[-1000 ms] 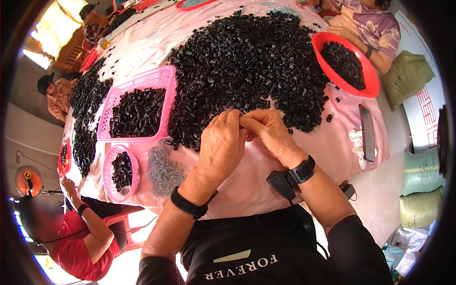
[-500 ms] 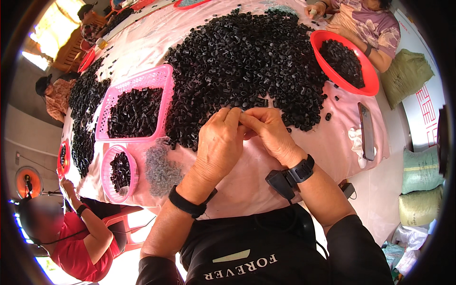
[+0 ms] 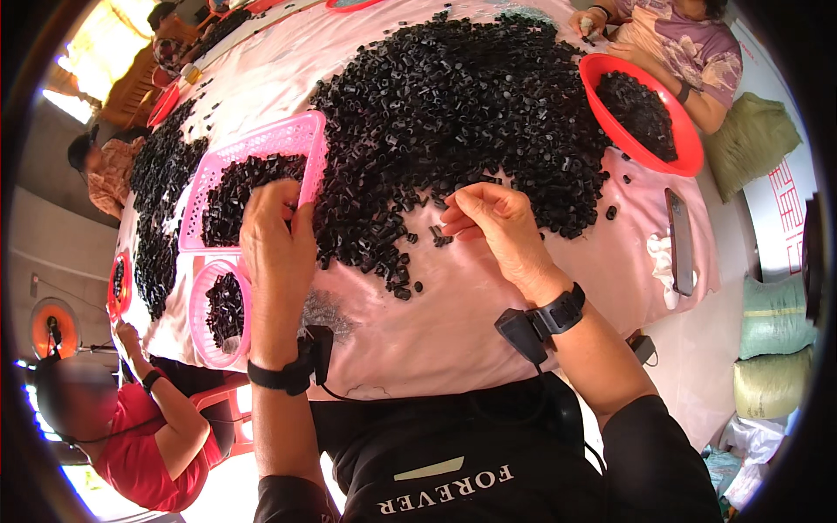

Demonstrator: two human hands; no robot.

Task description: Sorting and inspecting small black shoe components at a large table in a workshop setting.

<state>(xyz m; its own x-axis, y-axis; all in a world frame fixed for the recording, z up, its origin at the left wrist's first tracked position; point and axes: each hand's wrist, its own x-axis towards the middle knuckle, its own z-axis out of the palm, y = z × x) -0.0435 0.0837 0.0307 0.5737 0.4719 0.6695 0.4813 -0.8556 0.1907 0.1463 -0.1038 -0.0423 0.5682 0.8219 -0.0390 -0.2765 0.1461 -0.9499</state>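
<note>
My left hand (image 3: 277,235) is over the near right corner of a pink mesh basket (image 3: 316,157) of short black plastic pieces (image 3: 248,187). Its fingers curl, with a gap between thumb and fingertips; no piece shows clearly in it. At the near edge of a large heap of small black plastic tubes (image 3: 453,105), my right hand (image 3: 501,228) hovers with thumb and fingers apart. A few loose black pieces (image 3: 440,235) lie beside its fingertips. Both wrists wear black straps with small black boxes.
A round pink basket (image 3: 199,305) of black pieces stands near left, beside a pile of tiny clear grey bits (image 3: 327,315). At right are a red basin (image 3: 689,144), a phone (image 3: 678,240) and white tissue (image 3: 660,261). Other people sit around the cloth-covered table; sacks (image 3: 772,314) stack at right.
My hands, together over the heap's near edge before, have parted. The left has swung left to the pink basket; the right has stayed near the heap and its fingers have spread.
</note>
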